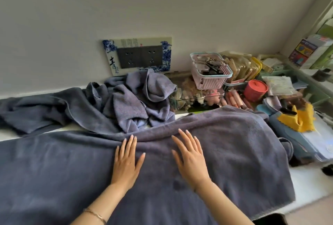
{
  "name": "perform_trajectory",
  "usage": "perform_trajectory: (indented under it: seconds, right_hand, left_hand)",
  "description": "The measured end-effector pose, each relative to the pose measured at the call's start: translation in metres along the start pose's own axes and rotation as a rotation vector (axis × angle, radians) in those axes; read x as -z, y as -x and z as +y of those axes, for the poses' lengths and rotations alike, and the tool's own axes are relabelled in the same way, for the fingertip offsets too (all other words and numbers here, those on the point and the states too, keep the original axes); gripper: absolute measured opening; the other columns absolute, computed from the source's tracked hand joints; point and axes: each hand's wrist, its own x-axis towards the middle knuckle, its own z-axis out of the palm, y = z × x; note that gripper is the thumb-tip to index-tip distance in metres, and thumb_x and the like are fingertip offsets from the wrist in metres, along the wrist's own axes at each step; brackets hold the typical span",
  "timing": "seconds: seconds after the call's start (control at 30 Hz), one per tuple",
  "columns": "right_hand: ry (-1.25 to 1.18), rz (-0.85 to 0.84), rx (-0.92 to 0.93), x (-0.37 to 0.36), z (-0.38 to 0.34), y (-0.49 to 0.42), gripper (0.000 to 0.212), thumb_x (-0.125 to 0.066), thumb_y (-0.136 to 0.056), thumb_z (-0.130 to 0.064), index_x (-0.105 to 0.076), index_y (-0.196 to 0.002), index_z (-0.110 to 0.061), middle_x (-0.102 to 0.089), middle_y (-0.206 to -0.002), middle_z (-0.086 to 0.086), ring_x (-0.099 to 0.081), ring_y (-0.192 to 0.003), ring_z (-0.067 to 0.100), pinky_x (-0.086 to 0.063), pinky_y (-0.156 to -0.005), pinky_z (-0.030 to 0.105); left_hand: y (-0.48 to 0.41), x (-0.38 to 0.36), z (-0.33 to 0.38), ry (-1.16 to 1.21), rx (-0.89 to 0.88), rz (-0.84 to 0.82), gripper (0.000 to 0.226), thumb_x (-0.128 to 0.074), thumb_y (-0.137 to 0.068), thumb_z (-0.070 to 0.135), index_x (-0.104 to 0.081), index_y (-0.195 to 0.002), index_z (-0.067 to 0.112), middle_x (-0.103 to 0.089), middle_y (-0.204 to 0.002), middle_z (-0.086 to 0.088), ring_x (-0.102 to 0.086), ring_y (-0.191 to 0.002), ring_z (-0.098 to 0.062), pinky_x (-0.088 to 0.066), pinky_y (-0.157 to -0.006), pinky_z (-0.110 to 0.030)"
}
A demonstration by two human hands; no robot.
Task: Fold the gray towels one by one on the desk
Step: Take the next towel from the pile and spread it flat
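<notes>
Towel: I see the large gray towel [234,149] spread over the near worktop [310,183], long axis running left-right.
Hands: my left hand [126,160] and right hand [191,158] lie flat on it, fingers straight, slightly apart.
Pile: crumpled gray towels [137,98] behind.

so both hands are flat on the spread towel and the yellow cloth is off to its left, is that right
Not quite. The head view shows the yellow cloth off to the right of the spread towel, not to its left. The rest holds: the left hand and the right hand both lie flat on that towel with their fingers straight.
</notes>
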Motion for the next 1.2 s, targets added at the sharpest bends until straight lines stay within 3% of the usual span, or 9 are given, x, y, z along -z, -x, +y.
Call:
perform_trajectory:
  seconds: [0.13,0.33,0.4,0.6,0.73,0.83,0.9,1.07,1.2]
  right_hand:
    - [-0.006,-0.132,-0.059,-0.017,-0.014,-0.071,0.053,-0.027,-0.092,-0.044,-0.058,-0.125,-0.018,-0.056,-0.131,0.005,-0.044,-0.130,0.028,-0.022,-0.110,0.038]
    - [0.288,-0.750,-0.136,-0.016,-0.007,-0.142,0.038,-0.041,-0.097,-0.043,-0.051,-0.130,-0.026,-0.052,-0.136,0.006,-0.043,-0.127,0.028,-0.023,-0.110,0.037]
    - [0.273,-0.690,-0.120,-0.013,-0.004,-0.144,0.030,-0.049,-0.094,-0.039,-0.061,-0.116,-0.022,-0.061,-0.121,0.005,-0.051,-0.117,0.028,-0.031,-0.101,0.034]
    - [0.093,-0.014,-0.247,-0.002,-0.002,-0.152,0.015,-0.058,-0.090,-0.024,-0.066,-0.093,-0.012,-0.064,-0.097,0.007,-0.057,-0.093,0.030,-0.038,-0.067,0.033]
    - [0.129,0.034,-0.171,-0.020,-0.009,-0.138,0.023,-0.062,-0.085,-0.014,-0.061,-0.107,-0.006,-0.061,-0.110,0.017,-0.054,-0.100,0.038,-0.042,-0.087,0.043]
    - [0.074,0.154,-0.045,-0.032,-0.038,-0.101,0.037,-0.064,-0.084,-0.011,-0.056,-0.120,-0.005,-0.054,-0.127,0.016,-0.046,-0.117,0.037,-0.036,-0.103,0.049]
    - [0.006,0.156,0.031,-0.046,-0.073,-0.067,0.037,-0.055,-0.087,-0.019,-0.056,-0.122,-0.009,-0.051,-0.134,0.014,-0.038,-0.127,0.031,-0.026,-0.110,0.046]
    - [-0.090,-0.123,0.045,-0.099,-0.171,0.013,0.050,-0.022,-0.099,-0.048,-0.051,-0.131,-0.023,-0.045,-0.144,0.005,-0.030,-0.136,0.023,-0.010,-0.115,0.038]
    - [0.016,-0.288,0.003,-0.119,-0.201,0.056,0.057,-0.015,-0.097,-0.055,-0.039,-0.142,-0.029,-0.036,-0.150,-0.003,-0.026,-0.139,0.020,-0.004,-0.115,0.036]
  left_hand:
    - [0.011,0.019,-0.053,-0.081,0.065,0.005,0.069,-0.006,-0.097,0.057,-0.026,-0.148,0.015,-0.030,-0.153,-0.005,-0.021,-0.140,-0.023,-0.013,-0.112,-0.041]
    - [0.017,0.020,-0.064,-0.081,0.094,0.062,0.063,-0.005,-0.096,0.057,-0.010,-0.152,0.027,-0.012,-0.159,-0.001,-0.008,-0.145,-0.022,-0.006,-0.114,-0.043]
    - [0.020,0.019,-0.066,-0.083,0.091,0.062,0.063,-0.005,-0.096,0.058,-0.009,-0.152,0.029,-0.011,-0.159,-0.001,-0.008,-0.145,-0.023,-0.008,-0.113,-0.044]
    - [0.018,0.024,-0.062,-0.093,0.083,-0.005,0.061,-0.008,-0.096,0.058,-0.015,-0.151,0.032,-0.015,-0.158,0.000,-0.012,-0.145,-0.024,-0.010,-0.112,-0.045]
    - [0.014,0.023,-0.059,-0.116,0.079,-0.122,0.062,-0.006,-0.097,0.057,-0.034,-0.144,0.029,-0.036,-0.150,-0.002,-0.037,-0.137,-0.026,-0.017,-0.108,-0.049]
    - [0.018,0.027,-0.058,-0.068,0.027,-0.095,0.070,0.013,-0.088,0.063,-0.008,-0.148,0.034,-0.008,-0.157,0.005,-0.011,-0.146,-0.019,0.003,-0.117,-0.039]
    - [0.031,0.033,-0.068,0.003,0.003,-0.105,0.068,0.014,-0.083,0.064,0.005,-0.146,0.038,0.008,-0.155,0.011,0.005,-0.146,-0.013,0.013,-0.116,-0.030]
    - [0.080,0.064,-0.140,-0.089,0.240,0.004,0.064,-0.007,-0.098,0.054,-0.041,-0.142,0.022,-0.045,-0.144,-0.008,-0.041,-0.134,-0.031,-0.015,-0.109,-0.045]
    - [0.141,0.081,-0.205,-0.110,0.396,-0.079,0.067,-0.005,-0.097,0.055,-0.043,-0.141,0.021,-0.046,-0.144,-0.007,-0.040,-0.133,-0.031,-0.020,-0.105,-0.053]
